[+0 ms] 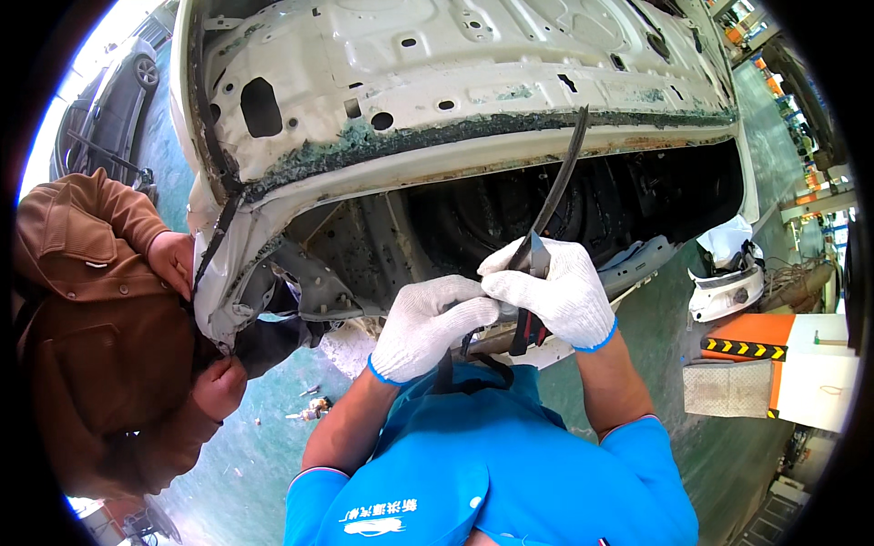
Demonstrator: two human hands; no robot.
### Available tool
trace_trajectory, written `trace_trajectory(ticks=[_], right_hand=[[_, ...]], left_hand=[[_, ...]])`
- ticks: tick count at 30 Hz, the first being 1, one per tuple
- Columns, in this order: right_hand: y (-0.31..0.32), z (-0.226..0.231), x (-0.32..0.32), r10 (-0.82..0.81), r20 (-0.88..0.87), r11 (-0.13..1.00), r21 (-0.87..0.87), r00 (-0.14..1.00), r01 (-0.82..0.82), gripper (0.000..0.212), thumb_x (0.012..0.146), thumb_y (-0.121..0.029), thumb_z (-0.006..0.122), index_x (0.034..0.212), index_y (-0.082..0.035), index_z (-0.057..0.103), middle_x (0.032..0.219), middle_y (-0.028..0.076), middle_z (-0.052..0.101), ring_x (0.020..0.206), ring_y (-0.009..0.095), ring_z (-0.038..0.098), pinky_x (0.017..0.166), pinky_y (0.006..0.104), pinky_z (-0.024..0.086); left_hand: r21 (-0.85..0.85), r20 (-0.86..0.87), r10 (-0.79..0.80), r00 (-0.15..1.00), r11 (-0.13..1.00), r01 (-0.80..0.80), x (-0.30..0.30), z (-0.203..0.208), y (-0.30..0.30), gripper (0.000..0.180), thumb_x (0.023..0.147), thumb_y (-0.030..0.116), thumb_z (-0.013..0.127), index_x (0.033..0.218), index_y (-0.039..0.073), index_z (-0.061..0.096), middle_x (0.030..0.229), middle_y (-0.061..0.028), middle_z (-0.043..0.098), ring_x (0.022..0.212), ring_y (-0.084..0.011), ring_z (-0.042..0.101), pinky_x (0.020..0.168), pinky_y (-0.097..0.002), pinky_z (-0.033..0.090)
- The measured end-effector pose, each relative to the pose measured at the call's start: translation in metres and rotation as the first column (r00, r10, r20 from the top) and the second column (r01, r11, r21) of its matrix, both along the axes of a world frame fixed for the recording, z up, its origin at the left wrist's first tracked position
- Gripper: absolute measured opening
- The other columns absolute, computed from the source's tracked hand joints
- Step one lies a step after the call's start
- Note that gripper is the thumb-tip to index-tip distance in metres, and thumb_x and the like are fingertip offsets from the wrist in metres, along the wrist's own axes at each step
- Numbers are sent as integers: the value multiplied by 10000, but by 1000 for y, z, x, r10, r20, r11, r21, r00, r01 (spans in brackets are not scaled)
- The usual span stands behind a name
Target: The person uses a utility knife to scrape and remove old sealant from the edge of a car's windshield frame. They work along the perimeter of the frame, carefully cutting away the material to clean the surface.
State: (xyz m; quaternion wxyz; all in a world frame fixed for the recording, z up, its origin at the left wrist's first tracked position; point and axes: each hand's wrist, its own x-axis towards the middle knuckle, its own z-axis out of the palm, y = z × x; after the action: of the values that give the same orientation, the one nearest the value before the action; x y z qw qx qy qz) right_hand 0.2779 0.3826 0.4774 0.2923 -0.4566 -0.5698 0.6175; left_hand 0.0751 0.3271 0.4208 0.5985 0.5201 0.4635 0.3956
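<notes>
Both my hands wear white knit gloves with blue cuffs and meet in front of the stripped white car body (337, 191). My right hand (557, 289) is closed around pliers (539, 258), whose grey jaws show above the fingers and red-and-black handles below. A long dark rubber-like strip (563, 173) rises from that grip and curves up past the car's lower opening. My left hand (430, 326) is closed, thumb and forefinger pinched beside the right fingertips, where the strip runs down. The strip's lower part is mostly hidden by the gloves.
At left, a person in a brown jacket (82, 300) grips the car body's torn corner. Small metal tools (312, 409) lie on the green floor. To the right are a white bumper-like part (726, 282) and an orange-and-white stand (792, 355). A dark car (105, 109) stands far left.
</notes>
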Motion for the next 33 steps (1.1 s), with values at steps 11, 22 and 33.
trace_trajectory(ticks=[11,22,33], right_hand=[[1,-11,-8,-42,145,986,168,988,17,179,930,-165,786,1011,-6,787,802,53,748,724,89,675,659,261,534],[4,-2,-2,-269,-82,962,23,960,272,157,938,-104,780,1041,14,774,795,67,737,677,104,666,622,258,536],[6,3,-3,-231,-76,973,-7,970,231,154,927,-86,786,1033,23,762,788,63,724,680,96,660,629,247,531]], left_hand=[[378,-437,280,855,919,-109,23,7,-1,197,889,132,680,1010,9,776,883,-186,745,760,-354,733,694,-393,586],[-62,-3,479,878,876,-478,-1,-3,-19,238,968,12,613,1154,-51,746,963,-98,773,814,-92,710,682,-230,560],[146,-642,216,735,976,-159,-50,-34,-54,479,851,274,815,1263,47,726,1053,-182,740,838,-251,729,774,-338,581]])
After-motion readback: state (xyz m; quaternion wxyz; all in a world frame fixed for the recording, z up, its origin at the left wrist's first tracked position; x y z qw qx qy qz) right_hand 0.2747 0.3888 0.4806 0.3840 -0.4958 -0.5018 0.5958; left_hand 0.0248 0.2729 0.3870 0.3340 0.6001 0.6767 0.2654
